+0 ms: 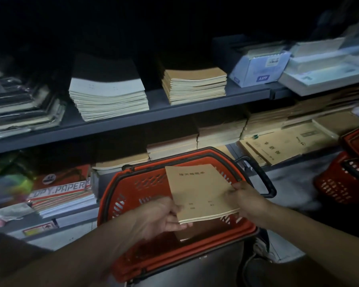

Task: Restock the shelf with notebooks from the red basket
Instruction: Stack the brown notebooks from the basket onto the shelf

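Both forearms enter from the bottom edge and meet over the red basket [133, 191]. I note my left hand [160, 216] gripping the near left corner of a thin stack of tan notebooks [199, 191], thumb on the cover and fingers curled beneath. My right hand [245, 199] pinches the stack's right edge, fingertips on the cover. The stack is held nearly flat, tilted slightly, above the basket's interior and clear of its rim. Dark printed characters run across the top of the cover; I cannot read them.

The basket sits just in front of the lower shelf, its black handle [257, 175] folded down toward the right. One more tan item lies on the basket floor beneath my left hand, partly hidden.

On the upper shelf [153, 112] I observe a white notebook pile [108, 98] left of centre and a tan notebook pile [195, 85] to its right, the two apart. Further right stand pale boxes [259, 69]. On the lower shelf, tan stacks lie behind the basket and copy paper packs [60, 193] lie to its left. A second red basket [346, 175] sits at the right edge. Lighting is dim throughout.
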`<action>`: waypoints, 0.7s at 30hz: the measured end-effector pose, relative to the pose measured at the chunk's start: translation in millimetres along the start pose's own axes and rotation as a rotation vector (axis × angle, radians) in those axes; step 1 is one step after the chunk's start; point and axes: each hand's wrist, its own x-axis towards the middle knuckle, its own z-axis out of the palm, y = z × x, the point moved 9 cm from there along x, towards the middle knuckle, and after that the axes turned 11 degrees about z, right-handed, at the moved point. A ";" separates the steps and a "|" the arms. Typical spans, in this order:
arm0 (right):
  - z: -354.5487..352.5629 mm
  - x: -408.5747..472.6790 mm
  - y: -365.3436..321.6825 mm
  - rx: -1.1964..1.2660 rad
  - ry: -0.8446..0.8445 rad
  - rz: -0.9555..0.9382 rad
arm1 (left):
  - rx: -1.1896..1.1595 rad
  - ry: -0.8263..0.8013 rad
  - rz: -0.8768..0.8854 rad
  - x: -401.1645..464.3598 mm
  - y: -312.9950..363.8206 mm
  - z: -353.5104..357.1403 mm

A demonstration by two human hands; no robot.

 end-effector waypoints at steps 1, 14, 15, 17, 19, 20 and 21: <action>-3.4 -7.4 -5.6 -0.029 0.022 -0.050 | 0.010 -0.004 0.016 -3.0 3.2 3.0; -46.4 -71.1 -40.7 -0.005 0.226 -0.429 | 0.070 -0.068 0.268 -27.4 54.5 30.6; -49.7 -73.7 -43.0 0.022 0.232 -0.444 | 0.073 -0.082 0.283 -29.1 59.9 33.5; -55.5 -78.7 -47.4 0.074 0.229 -0.477 | 0.079 -0.110 0.317 -33.2 71.0 39.7; -61.5 -84.3 -53.3 0.107 0.244 -0.522 | 0.087 -0.134 0.357 -37.2 82.6 45.5; -64.4 -87.2 -56.7 0.126 0.251 -0.547 | 0.096 -0.145 0.381 -39.2 88.8 48.4; -67.4 -89.1 -60.6 0.147 0.253 -0.569 | 0.107 -0.153 0.407 -41.1 95.2 50.9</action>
